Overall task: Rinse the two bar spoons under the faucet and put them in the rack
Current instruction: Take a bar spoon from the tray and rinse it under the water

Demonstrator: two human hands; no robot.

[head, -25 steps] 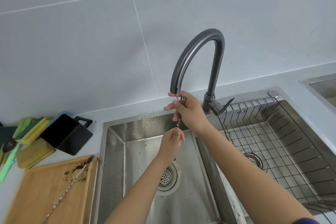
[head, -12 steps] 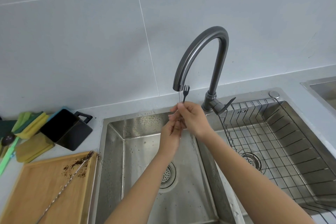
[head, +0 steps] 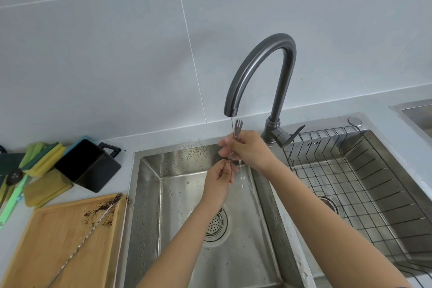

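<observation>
Rinsing is under way in the head view, the only view I have: both hands hold the first slim twisted steel bar spoon upright under the thin stream from the dark grey gooseneck faucet. My right hand is closed around the upper shaft, with the forked end poking out just beside the spout. My left hand pinches the shaft lower down, over the left steel sink basin. The spoon's bowl end is hidden behind the hands, so I can't say how clean it is.

The second long steel bar spoon lies untouched on the wooden tray to the left, among dark brown crumbs, fork end at the tray's rim near the sink. The black wire rack sits in the right basin, with nothing in it that I can see.

Risks from here, as I judge them: wet twisted metal is slick, so a loose pinch could drop the spoon toward the round drain strainer. The fork tines sit close to the spout and could knock it. And a thin shaft may slip through the rack's wide grid if laid carelessly.
</observation>
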